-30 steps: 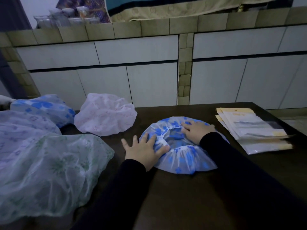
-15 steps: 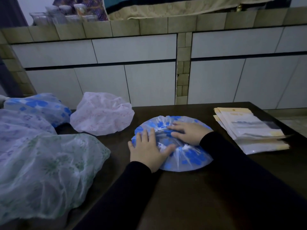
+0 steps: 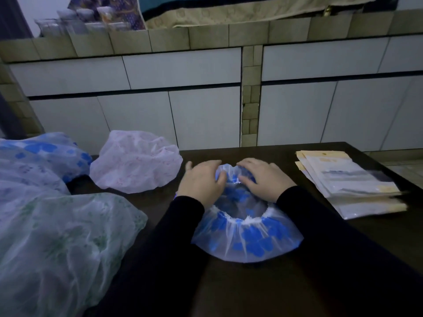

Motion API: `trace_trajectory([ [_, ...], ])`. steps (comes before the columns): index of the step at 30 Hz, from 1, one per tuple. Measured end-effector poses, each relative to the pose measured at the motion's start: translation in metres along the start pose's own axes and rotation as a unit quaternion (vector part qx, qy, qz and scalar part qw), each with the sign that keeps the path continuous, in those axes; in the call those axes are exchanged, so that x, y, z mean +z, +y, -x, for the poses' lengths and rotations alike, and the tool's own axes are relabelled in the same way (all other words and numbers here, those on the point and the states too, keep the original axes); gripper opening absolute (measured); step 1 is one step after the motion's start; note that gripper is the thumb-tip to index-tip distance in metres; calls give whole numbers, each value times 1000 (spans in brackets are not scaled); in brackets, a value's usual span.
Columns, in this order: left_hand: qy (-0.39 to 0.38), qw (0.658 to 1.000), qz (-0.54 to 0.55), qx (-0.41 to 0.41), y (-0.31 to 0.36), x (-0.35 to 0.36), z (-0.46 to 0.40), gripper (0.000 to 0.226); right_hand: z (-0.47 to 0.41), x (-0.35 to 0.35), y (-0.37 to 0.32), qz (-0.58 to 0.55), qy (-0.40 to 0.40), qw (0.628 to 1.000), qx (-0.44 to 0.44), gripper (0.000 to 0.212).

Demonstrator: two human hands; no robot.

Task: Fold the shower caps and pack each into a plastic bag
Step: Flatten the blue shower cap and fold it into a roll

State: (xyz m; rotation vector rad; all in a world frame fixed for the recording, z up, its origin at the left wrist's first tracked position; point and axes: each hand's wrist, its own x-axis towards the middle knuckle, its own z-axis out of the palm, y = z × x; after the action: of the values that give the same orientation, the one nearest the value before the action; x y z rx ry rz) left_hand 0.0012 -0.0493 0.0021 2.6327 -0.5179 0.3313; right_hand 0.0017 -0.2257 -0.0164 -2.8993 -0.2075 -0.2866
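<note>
A clear shower cap with blue spots (image 3: 247, 241) lies on the dark table (image 3: 251, 289) in front of me, its white elastic opening facing up. My left hand (image 3: 201, 181) and my right hand (image 3: 263, 179) both grip the cap's far edge, fingers curled over the bunched plastic, which is lifted toward me. A stack of flat plastic bags (image 3: 350, 186) with yellow header strips lies to the right of the cap.
A pink-patterned cap (image 3: 137, 168) sits puffed at the back left. A green-patterned cap (image 3: 61, 243), a purple-patterned cap (image 3: 27, 177) and another blue-spotted cap (image 3: 45, 149) pile up along the left. A tiled wall stands behind the table.
Both hands were pressing flat on the cap. They have moved to its far edge and now curl round it, lifting it; the elastic opening shows again.
</note>
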Motion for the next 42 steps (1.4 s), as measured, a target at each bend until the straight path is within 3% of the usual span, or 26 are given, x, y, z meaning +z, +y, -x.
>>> trace_trajectory([
  [4,-117,993,-2,16,2,29,-13,29,-2,14,9,-53,-77,995,39,61],
  [8,-197,975,-92,-51,-12,43,-28,74,-10,29,10,-27,-136,987,85,59],
  [12,-208,967,-116,-89,-14,43,-36,86,-12,34,6,16,-129,983,132,60],
  [15,-189,970,-131,-76,-14,41,-34,83,-9,30,1,10,-117,984,134,60],
  [20,-57,992,-106,-44,-5,29,-14,58,7,15,-17,37,-8,996,75,55],
  [22,-80,989,-105,-67,-7,29,-5,59,14,17,-24,17,-58,996,69,57],
  [25,-180,969,-123,-117,-20,28,3,76,20,21,-18,17,-164,983,84,66],
  [29,-166,970,-92,-149,-25,29,2,82,17,11,2,24,-156,985,75,66],
  [32,-100,989,-42,-103,-19,22,5,72,16,7,5,19,-104,992,64,64],
  [36,-24,997,-44,-58,-9,16,21,74,24,-2,-8,24,47,998,21,46],
  [37,-37,997,-44,-60,-6,18,27,80,28,-3,-11,7,38,999,9,43],
  [39,-107,990,-46,-74,-5,24,35,99,34,-1,-13,1,-78,997,10,48],
  [41,-172,979,-74,-78,-8,28,38,118,37,5,-9,31,-192,980,51,57],
  [42,-184,976,-90,-75,-11,28,38,125,36,8,-7,47,-209,974,73,62],
])
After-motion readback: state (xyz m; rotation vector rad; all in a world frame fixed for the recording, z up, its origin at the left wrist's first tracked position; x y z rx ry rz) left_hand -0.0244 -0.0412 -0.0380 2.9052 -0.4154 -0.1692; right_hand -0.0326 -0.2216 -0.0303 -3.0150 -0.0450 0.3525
